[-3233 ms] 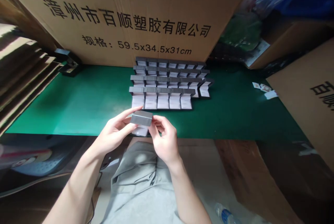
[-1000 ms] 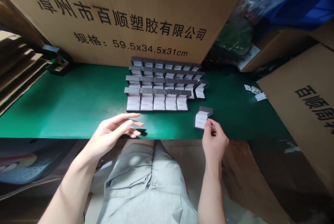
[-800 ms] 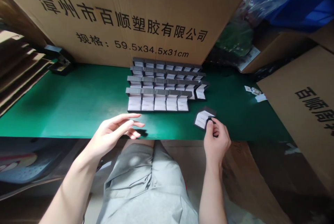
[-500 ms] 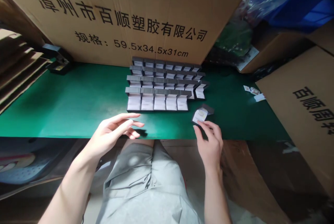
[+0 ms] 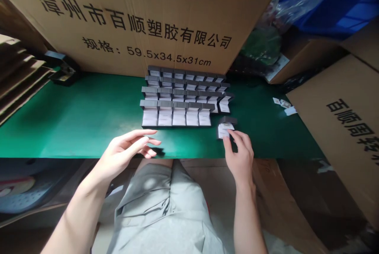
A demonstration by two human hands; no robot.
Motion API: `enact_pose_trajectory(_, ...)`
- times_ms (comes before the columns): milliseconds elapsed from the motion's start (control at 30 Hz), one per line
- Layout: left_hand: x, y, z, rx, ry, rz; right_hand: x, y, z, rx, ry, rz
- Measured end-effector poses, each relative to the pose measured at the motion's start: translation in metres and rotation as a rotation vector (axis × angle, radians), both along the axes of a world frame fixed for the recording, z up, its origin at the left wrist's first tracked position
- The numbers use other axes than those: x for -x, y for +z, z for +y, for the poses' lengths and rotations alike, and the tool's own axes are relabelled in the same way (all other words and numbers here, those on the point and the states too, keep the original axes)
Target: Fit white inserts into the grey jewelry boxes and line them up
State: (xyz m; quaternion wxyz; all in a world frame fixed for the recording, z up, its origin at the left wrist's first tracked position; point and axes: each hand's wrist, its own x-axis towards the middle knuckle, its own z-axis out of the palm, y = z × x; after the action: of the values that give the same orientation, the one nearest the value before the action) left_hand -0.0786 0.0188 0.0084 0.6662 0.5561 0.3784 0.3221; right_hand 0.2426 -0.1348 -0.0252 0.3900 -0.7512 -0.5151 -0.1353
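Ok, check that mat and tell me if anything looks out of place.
One open box stands out: it sits askew at the right hand, outside the neat rows of open boxes, off their front right corner. Small white cards also lie loose on the mat, further right.

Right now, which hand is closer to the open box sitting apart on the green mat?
Right: the right hand touches the lower edge of the open box. The left hand is farther away, to its left.
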Motion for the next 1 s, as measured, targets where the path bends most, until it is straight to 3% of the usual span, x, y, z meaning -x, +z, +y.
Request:
enact_pose_trajectory(200,0.0,-0.001,0.001,-0.003,-0.009,-0.009,-0.002,0.008,0.01,0.002,0.004,0.001)
enact_pose_trajectory(500,0.001,-0.001,0.001,-0.016,-0.004,0.014,0.001,-0.004,0.023,-0.034,-0.01,-0.084)
enact_pose_trajectory(1000,0.002,-0.002,0.001,-0.031,-0.004,0.023,0.0,-0.005,0.027,0.018,-0.036,-0.026)
